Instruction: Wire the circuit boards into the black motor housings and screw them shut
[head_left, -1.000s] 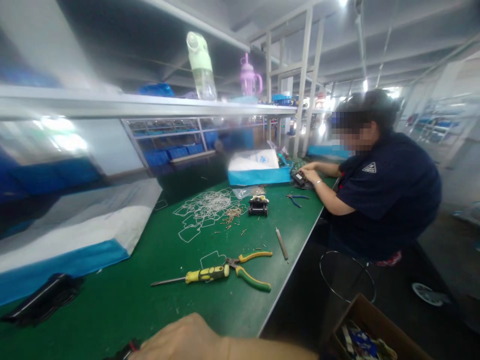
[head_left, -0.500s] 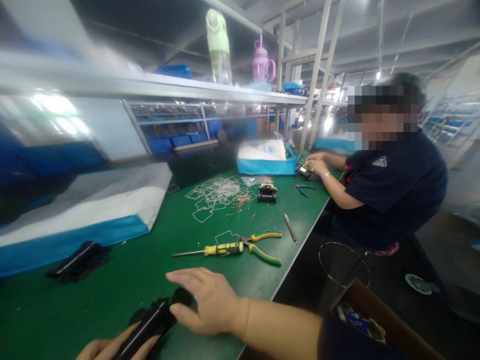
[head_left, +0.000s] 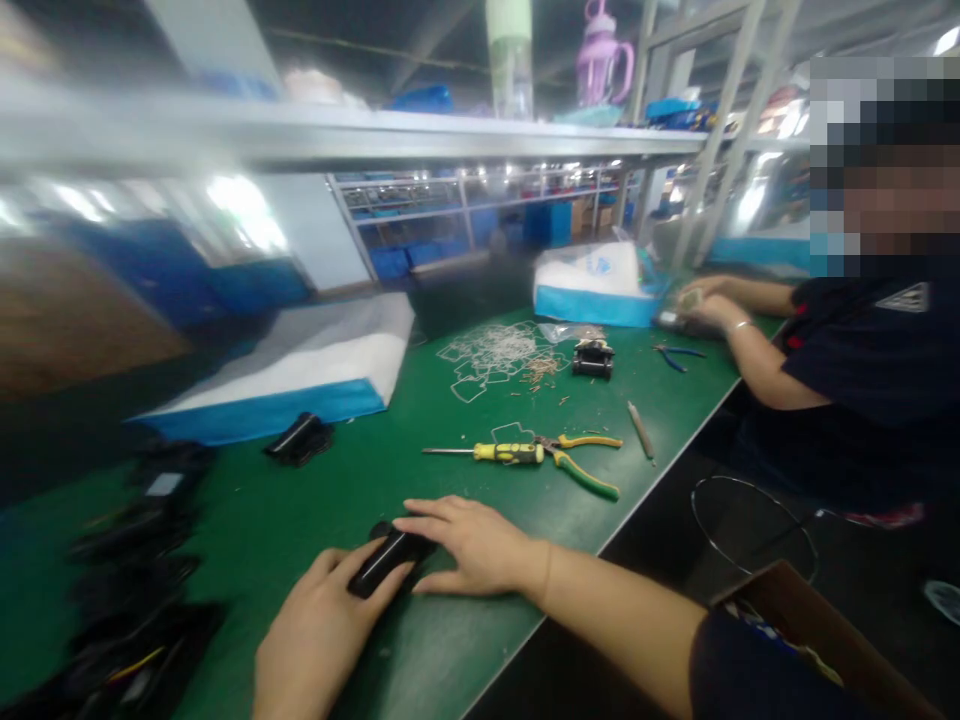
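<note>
A black cylindrical part (head_left: 382,566) lies low over the green table (head_left: 435,660) at the near centre. My left hand (head_left: 322,620) grips it from the left, thumb and fingers on either side. From the right, my right hand (head_left: 476,545) reaches the part's far end, its fingers spread and touching or nearly touching it. Beyond my hands lie a yellow and black screwdriver (head_left: 510,453) and pliers (head_left: 589,465) with yellow and green handles, their jaws beside the screwdriver's handle end.
Several black assemblies (head_left: 142,560) line the left. Another black part (head_left: 300,438) lies near a white and blue bag (head_left: 300,370). Wire loops (head_left: 491,350), small pins (head_left: 544,370) and a black unit (head_left: 592,360) sit farther back. A co-worker (head_left: 892,340) handles something at right.
The view has swung left, bringing the black assemblies into sight. My left hand and the black part show more fully, farther up the picture. My right hand stays by the part's end.
</note>
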